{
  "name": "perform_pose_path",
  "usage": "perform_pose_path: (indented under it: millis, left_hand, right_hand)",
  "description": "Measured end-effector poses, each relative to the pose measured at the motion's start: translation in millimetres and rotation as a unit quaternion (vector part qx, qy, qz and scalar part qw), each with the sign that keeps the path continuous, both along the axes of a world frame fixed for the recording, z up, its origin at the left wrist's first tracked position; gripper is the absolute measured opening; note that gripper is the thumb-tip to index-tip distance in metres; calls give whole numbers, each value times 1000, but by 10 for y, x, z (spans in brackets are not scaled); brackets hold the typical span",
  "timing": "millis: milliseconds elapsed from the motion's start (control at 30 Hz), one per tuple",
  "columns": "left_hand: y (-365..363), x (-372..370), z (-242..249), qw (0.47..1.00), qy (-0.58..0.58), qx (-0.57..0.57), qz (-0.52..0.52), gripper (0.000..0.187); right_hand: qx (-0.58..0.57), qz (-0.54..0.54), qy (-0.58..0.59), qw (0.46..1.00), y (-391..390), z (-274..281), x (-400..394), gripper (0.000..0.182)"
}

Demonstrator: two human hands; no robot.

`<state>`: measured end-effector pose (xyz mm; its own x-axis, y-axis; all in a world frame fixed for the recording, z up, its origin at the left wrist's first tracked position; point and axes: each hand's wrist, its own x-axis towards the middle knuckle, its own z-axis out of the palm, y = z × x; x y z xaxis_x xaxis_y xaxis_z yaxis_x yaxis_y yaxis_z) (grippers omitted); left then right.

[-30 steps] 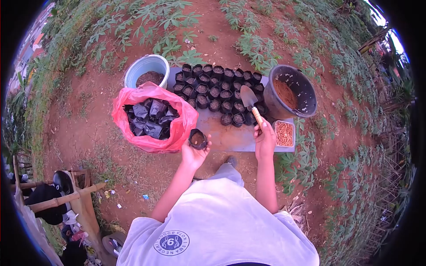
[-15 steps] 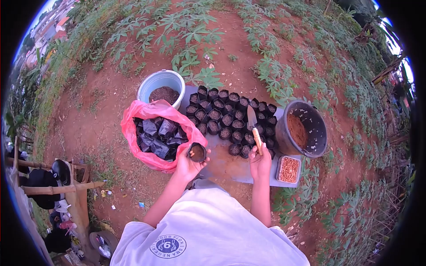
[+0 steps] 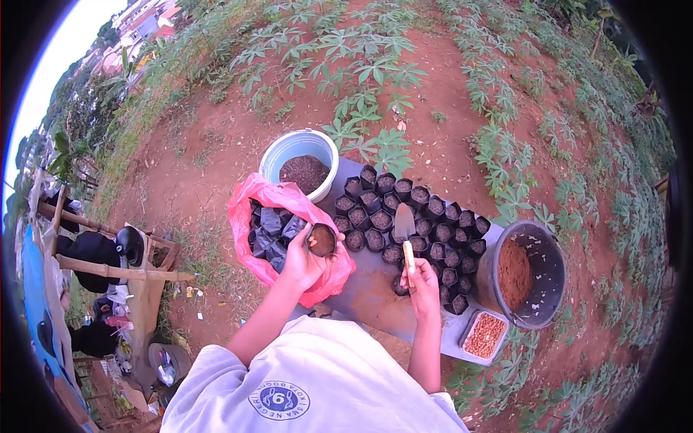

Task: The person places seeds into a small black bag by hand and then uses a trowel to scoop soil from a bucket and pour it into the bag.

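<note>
Filled black bags [image 3: 376,239] are standing in rows right of a pink sack [image 3: 328,283], with folded bags [image 3: 273,222] lying inside it. Operating remotely, I am curling my left hand [image 3: 302,265]'s fingers around a partly filled bag [image 3: 321,240] beside that sack; my right hand [image 3: 424,296]'s fingers are gripping a trowel [image 3: 404,224] farther right.

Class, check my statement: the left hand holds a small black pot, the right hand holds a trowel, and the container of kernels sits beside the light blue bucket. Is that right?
Not quite: the container of kernels sits beside the dark bucket, as the head view shows. The left hand does hold a small black pot, the right hand a trowel.
</note>
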<state>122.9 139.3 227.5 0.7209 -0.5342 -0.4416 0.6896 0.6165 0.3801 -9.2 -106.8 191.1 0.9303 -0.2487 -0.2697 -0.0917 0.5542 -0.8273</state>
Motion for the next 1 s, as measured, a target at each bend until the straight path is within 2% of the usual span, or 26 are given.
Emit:
perform_pose_path:
  millis: [67,233,300,400,500,600,667,800,867,933,1000]
  left_hand:
    - [-47,80,134,999,-23,31,21,45]
    - [52,277,195,997,-39,-71,-16,47]
    - [114,358,209,996,-34,-77,-25,47]
    - [201,638,147,992,-26,-92,-76,48]
    - [348,998,71,992,-14,-87,-86,52]
    - [584,1403,46,984,-67,-69,-148,51]
    - [780,1666,21,983,-52,-70,-161,50]
    - [1161,2109,-29,982,-72,-45,-171,47]
    - [1352,2240,-9,984,-89,26,-149,47]
    - [1587,2365,-248,985,-94,6,-146,48]
    - [1803,2453,-291,987,-77,10,-142,49]
  right_hand:
    - [-5,5,8,1000,15,2,-9,16]
    - [12,-6,31,999,191,28,-3,17]
    - [21,-24,36,999,297,43,9,17]
    - [-17,-60,43,997,495,45,25,16]
    - [-103,-77,62,990,755,78,209,18]
    - [-133,-119,69,982,1062,145,535,17]
    - [-150,-161,101,970,1313,255,850,16]
    - [-252,-228,92,936,1771,233,1520,13]
    - [-360,-258,92,892,1994,205,1805,15]
    - [-487,-237,111,833,2177,312,2072,18]
    - [-504,-203,111,832,2285,366,2308,21]
